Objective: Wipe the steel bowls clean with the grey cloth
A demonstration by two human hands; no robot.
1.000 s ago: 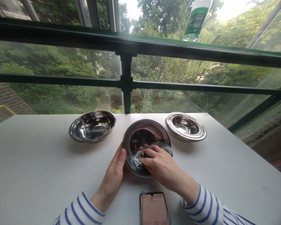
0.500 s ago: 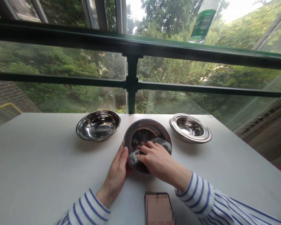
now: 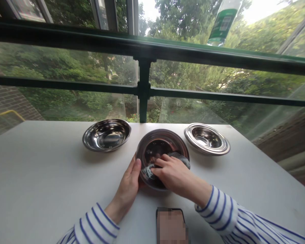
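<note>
A shiny metal bowl [image 3: 162,137] is tilted toward me in the middle of the white table. My left hand [image 3: 128,183] grips its left rim, thumb on the near side and fingers behind, out of sight. Inside the bowl, my right hand [image 3: 174,173] presses a grey patterned cloth [image 3: 180,158] against the inner wall. Part of the cloth bunches out by the thumb and another part drapes near the right rim; the palm hides the middle of it.
Another metal bowl [image 3: 107,136] sits at the back left, and stacked metal bowls [image 3: 207,139] at the back right. A phone [image 3: 170,225], partly blurred out, lies at the table's near edge. Behind the table [image 3: 53,176] runs a green railing [image 3: 91,42] with a plastic bottle [image 3: 223,25] on it.
The held bowl has shifted slightly right, with both hands. My right hand has moved a little right and down with the cloth, whose right part now reaches over the rim.
</note>
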